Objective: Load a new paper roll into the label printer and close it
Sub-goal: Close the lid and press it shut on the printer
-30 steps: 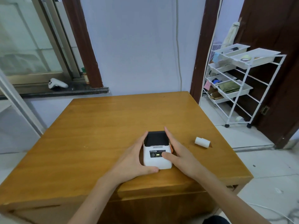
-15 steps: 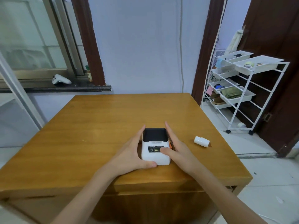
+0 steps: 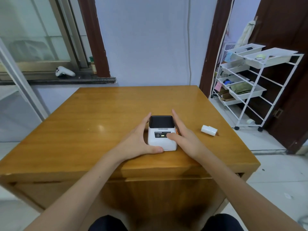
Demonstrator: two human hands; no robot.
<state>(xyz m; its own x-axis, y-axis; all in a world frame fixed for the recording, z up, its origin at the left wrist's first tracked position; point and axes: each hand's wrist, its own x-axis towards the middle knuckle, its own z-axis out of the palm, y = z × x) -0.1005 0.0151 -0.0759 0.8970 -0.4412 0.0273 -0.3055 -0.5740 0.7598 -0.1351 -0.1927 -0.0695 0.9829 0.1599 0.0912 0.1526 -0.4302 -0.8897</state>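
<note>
A small white label printer [image 3: 160,140] with a black lid stands near the front middle of the wooden table [image 3: 100,117]; its lid is down and a green light glows on its front panel. My left hand [image 3: 141,140] cups its left side, thumb along the front bottom edge. My right hand [image 3: 183,137] holds its right side, with the thumb lying on the front panel. A white paper roll [image 3: 209,130] lies on its side on the table, to the right of my right hand and apart from it.
A white wire shelf cart [image 3: 250,90] with trays stands on the floor to the right of the table. On the windowsill at the back left lies a white game controller [image 3: 64,72]. A cable [image 3: 189,39] hangs down the wall behind the table.
The view has tilted up a little. Both hands stay on the printer's sides, and the roll has not moved.
</note>
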